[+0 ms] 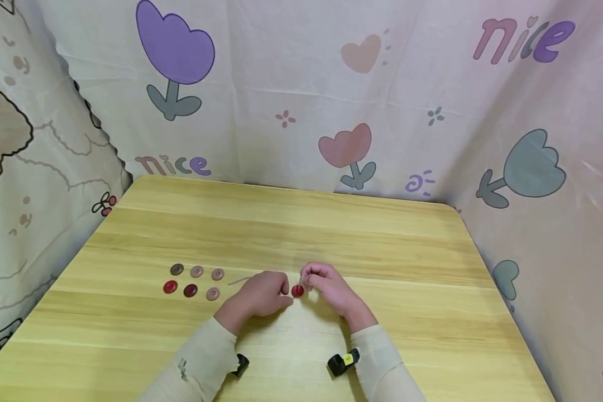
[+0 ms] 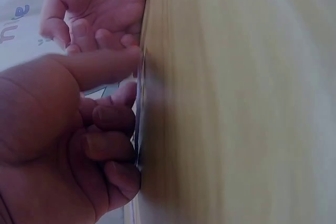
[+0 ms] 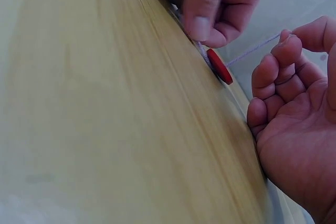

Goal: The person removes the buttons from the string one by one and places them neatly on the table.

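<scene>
A red button (image 1: 297, 291) stands tilted on the tabletop between the two hands, with a pale string (image 3: 240, 57) passing through it. My right hand (image 1: 330, 287) pinches the string's end between thumb and forefinger and draws it up from the button. On the other side, my left hand (image 1: 263, 294) has its fingers curled low at the table. Its thumb and forefinger hold the string beside the button, as the right wrist view shows. The string's loose tail (image 1: 238, 281) comes out left of that hand. In the left wrist view the button is hidden.
Several loose buttons lie in two rows to the left, among them a bright red button (image 1: 170, 287), a dark red button (image 1: 190, 290) and a brown button (image 1: 177, 269). The wooden table (image 1: 301, 223) meets a printed curtain (image 1: 261, 67) at the back.
</scene>
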A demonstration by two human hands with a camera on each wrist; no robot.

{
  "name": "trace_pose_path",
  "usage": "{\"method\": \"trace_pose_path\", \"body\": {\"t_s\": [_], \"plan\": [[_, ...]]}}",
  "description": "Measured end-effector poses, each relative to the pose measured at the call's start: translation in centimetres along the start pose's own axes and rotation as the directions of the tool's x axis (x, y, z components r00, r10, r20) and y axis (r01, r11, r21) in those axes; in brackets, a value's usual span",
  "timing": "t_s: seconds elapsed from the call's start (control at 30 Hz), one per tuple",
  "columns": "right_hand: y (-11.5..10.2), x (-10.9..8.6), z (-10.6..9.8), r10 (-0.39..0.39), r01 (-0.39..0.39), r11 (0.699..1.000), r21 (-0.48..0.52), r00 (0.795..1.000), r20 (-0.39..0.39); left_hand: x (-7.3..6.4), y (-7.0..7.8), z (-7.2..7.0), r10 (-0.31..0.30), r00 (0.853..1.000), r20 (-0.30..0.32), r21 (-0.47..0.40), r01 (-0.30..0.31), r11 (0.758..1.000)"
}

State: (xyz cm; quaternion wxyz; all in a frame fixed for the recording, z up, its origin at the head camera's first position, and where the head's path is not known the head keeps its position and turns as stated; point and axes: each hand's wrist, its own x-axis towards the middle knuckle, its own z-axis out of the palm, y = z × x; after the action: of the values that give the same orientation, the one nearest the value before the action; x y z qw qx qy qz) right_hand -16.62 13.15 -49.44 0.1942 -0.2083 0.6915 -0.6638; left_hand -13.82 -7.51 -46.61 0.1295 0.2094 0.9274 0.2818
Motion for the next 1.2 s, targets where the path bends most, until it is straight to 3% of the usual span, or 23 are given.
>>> {"method": "trace_pose_path", "body": {"t_s": [0.3, 0.63, 0.77, 0.87, 1.0, 1.2], "plan": [[0.3, -0.5, 0.2, 0.022, -0.022, 1.0, -0.004, 1.0, -0.012, -0.3, 0.3, 0.8, 0.042, 0.999, 0.032, 0.032, -0.043, 0.999], [0.2, -0.3, 0.0, 0.021, -0.022, 1.0, -0.016, 1.0, -0.012, -0.3, -0.4, 0.0, 0.052, 0.997, -0.064, -0.037, -0.055, 0.998], [0.1, -0.3, 0.0, 0.026, -0.026, 0.999, -0.019, 1.0, -0.016, -0.3, -0.5, -0.4, 0.071, 0.99, -0.122, -0.113, -0.085, 0.99], [-0.1, -0.2, 0.0, 0.015, -0.015, 1.0, -0.023, 1.0, -0.015, -0.2, -0.6, -0.6, 0.071, 0.981, -0.18, -0.122, -0.093, 0.988], [-0.2, -0.1, 0.0, 0.003, -0.004, 1.0, -0.022, 1.0, -0.014, -0.1, -0.9, -1.0, 0.032, 0.971, -0.236, -0.118, -0.061, 0.991], [-0.3, 0.0, 0.0, 0.001, -0.001, 1.0, -0.017, 1.0, -0.007, -0.3, -1.3, -1.8, -0.025, 0.969, -0.245, -0.151, -0.012, 0.989]]}}
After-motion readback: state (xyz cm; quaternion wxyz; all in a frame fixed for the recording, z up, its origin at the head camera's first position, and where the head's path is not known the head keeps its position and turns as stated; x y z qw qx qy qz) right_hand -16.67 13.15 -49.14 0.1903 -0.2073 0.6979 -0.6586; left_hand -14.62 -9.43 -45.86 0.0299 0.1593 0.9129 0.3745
